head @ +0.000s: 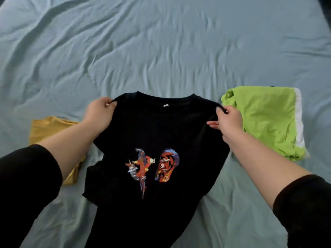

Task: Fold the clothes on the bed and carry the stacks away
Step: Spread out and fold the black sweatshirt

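A black T-shirt (157, 133) with a red and blue print on its front hangs spread in front of me over the bed, collar away from me. My left hand (99, 113) pinches its left shoulder and my right hand (227, 119) pinches its right shoulder. To the right, a folded lime-green garment (266, 120) lies on a white one (299, 119). At the left a folded mustard-yellow garment (48, 127) sits partly hidden under my left forearm.
The bed is covered by a wrinkled pale blue sheet (161, 47) that fills the view. A dark object (325, 9) shows at the top right corner.
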A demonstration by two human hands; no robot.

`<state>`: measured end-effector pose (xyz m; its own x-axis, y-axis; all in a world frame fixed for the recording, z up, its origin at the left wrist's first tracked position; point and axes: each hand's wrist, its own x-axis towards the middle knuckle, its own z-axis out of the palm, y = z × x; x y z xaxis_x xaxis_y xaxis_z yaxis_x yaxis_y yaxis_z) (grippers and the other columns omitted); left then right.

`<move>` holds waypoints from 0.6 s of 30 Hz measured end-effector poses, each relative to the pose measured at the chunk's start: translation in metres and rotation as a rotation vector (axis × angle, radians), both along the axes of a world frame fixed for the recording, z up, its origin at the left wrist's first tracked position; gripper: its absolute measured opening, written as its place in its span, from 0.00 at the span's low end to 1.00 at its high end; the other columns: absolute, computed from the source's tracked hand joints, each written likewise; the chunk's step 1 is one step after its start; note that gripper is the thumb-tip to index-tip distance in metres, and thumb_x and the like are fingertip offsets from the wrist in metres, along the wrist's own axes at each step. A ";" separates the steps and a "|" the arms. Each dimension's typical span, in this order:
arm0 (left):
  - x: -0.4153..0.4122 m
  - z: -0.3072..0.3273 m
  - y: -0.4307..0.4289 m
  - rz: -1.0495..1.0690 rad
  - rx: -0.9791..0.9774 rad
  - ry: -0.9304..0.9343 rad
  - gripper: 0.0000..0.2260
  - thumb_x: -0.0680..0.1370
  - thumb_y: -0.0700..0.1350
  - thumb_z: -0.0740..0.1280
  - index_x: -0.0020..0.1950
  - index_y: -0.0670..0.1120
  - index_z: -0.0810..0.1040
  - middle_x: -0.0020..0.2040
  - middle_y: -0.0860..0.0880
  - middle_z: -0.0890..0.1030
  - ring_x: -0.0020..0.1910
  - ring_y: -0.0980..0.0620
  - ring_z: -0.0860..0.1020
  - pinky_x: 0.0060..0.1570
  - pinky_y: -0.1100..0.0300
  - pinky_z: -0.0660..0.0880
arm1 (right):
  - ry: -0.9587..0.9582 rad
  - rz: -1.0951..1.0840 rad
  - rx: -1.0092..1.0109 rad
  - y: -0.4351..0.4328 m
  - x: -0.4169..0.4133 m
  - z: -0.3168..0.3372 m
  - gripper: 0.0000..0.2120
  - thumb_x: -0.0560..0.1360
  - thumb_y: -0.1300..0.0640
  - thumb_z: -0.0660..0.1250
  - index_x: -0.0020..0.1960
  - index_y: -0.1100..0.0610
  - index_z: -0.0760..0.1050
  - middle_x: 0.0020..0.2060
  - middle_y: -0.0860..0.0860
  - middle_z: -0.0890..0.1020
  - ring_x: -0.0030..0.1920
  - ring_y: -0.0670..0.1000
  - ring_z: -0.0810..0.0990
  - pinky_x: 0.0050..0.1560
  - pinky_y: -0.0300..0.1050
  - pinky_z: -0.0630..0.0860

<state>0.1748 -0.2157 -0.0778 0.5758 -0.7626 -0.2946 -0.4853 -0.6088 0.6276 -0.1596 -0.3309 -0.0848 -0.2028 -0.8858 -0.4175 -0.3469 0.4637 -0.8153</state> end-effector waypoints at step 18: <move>0.015 -0.084 -0.011 -0.233 0.055 -0.153 0.12 0.82 0.46 0.56 0.64 0.48 0.67 0.65 0.42 0.74 0.53 0.43 0.76 0.50 0.51 0.71 | 1.204 1.215 -0.155 -0.003 0.038 -0.093 0.40 0.76 0.30 0.47 0.79 0.52 0.41 0.77 0.53 0.35 0.68 0.57 0.71 0.69 0.51 0.61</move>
